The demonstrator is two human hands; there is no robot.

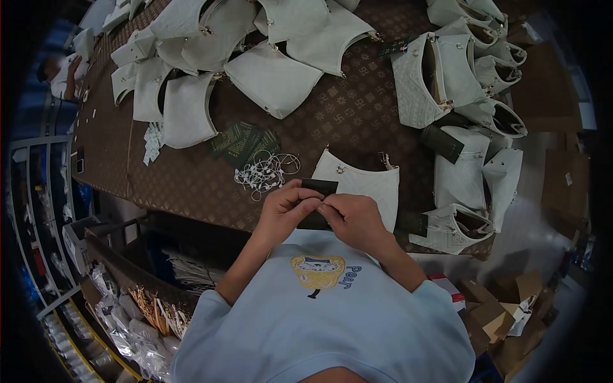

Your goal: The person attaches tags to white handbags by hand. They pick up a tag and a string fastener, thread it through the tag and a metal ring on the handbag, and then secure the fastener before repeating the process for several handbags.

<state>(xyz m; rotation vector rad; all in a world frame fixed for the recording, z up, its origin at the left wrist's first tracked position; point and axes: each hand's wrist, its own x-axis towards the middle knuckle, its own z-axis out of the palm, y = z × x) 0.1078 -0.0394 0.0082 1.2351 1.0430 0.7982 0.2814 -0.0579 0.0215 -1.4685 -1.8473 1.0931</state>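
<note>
Close to my body, at the table's near edge, my left hand (287, 207) and my right hand (356, 217) meet with pinched fingertips. A dark green hang tag (321, 186) sticks out above the fingers of my left hand. Whatever my right fingertips pinch is too small to make out. Just beyond and partly behind my right hand lies a white handbag (367, 184) with a metal clasp. To the left of my hands are a tangle of white tag strings (265, 173) and a spread of dark green tags (241, 142).
Several white handbags (274, 80) cover the far side of the brown patterned table (185, 182). More bags (458, 166), some with green tags, line the right edge. Cardboard boxes (495, 306) stand low right, a shelf rack (38, 223) left. Another person (66, 76) is far left.
</note>
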